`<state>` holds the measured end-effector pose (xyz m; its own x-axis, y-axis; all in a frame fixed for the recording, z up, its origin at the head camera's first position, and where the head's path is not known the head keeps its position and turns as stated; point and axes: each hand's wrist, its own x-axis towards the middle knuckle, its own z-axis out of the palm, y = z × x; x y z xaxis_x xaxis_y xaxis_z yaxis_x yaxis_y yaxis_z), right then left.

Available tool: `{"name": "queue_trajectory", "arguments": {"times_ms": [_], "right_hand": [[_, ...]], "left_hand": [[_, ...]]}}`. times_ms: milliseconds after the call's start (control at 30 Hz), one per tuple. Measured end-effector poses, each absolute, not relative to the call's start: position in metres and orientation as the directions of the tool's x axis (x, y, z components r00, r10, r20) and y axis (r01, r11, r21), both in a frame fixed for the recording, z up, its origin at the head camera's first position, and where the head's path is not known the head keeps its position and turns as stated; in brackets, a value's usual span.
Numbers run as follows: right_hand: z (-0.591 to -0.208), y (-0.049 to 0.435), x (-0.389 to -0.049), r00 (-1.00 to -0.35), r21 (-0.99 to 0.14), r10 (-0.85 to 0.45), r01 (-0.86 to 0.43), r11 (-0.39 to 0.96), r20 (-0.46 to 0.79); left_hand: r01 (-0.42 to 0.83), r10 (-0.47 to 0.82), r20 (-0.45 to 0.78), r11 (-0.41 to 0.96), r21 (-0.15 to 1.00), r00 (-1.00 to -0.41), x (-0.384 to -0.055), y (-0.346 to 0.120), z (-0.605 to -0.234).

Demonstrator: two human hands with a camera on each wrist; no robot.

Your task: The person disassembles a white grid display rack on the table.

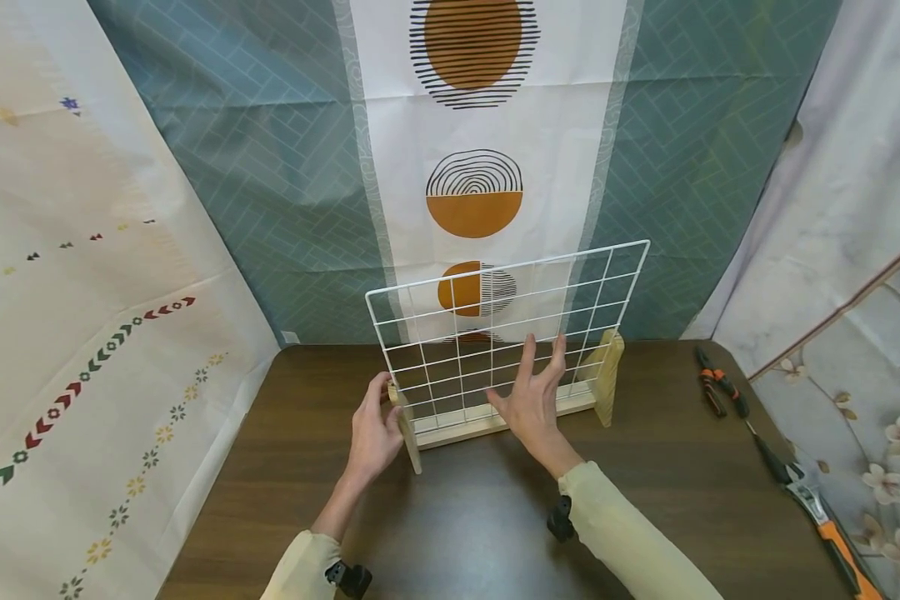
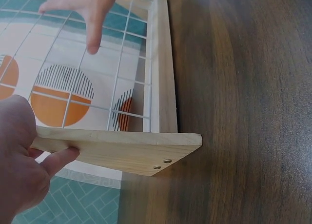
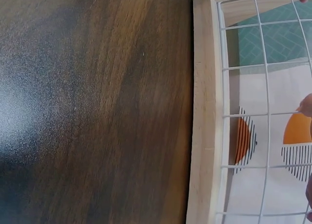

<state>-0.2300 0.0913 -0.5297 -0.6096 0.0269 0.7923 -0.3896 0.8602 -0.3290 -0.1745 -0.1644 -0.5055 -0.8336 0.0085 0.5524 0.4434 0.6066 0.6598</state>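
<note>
A white wire grid panel (image 1: pixel 508 267) stands in a pale wooden frame on the table. The frame has a bottom rail (image 1: pixel 465 430), a left side piece (image 1: pixel 407 433) and a right side piece (image 1: pixel 607 379). My left hand (image 1: pixel 375 432) grips the left side piece, thumb and fingers on opposite faces in the left wrist view. Two screw heads (image 2: pixel 162 164) show near that piece's lower end. My right hand (image 1: pixel 534 408) is at the grid's front, right of the middle, with fingers spread; whether it touches the wires I cannot tell.
On the table's right lie pliers (image 1: pixel 711 390) with orange and black handles, a tool with a black handle (image 1: pixel 771 460) and an adjustable wrench (image 1: pixel 810 498). Patterned cloths (image 1: pixel 292 208) hang behind the brown table (image 1: pixel 270 467) and at both sides.
</note>
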Motion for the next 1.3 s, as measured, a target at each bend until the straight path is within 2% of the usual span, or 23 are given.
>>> {"name": "queue_trajectory", "arguments": {"times_ms": [833, 1167, 1300], "right_hand": [[-0.5293, 0.0938, -0.2298, -0.617, -0.330, 0.025, -0.385, 0.862, 0.786], [-0.5295, 0.0940, -0.2315, -0.602, -0.310, 0.020, -0.380, 0.872, 0.798], [-0.5237, 0.0930, -0.2333, -0.569, -0.300, 0.024, -0.397, 0.867, 0.822]], "left_hand": [[0.446, 0.000, 0.558, 0.600, 0.664, -0.830, -0.1760, -0.1640, -0.5064], [0.446, -0.002, 0.555, 0.592, 0.671, -0.832, -0.1769, -0.1654, -0.5076], [0.454, 0.002, 0.561, 0.590, 0.668, -0.828, -0.1773, -0.1666, -0.5070]]}}
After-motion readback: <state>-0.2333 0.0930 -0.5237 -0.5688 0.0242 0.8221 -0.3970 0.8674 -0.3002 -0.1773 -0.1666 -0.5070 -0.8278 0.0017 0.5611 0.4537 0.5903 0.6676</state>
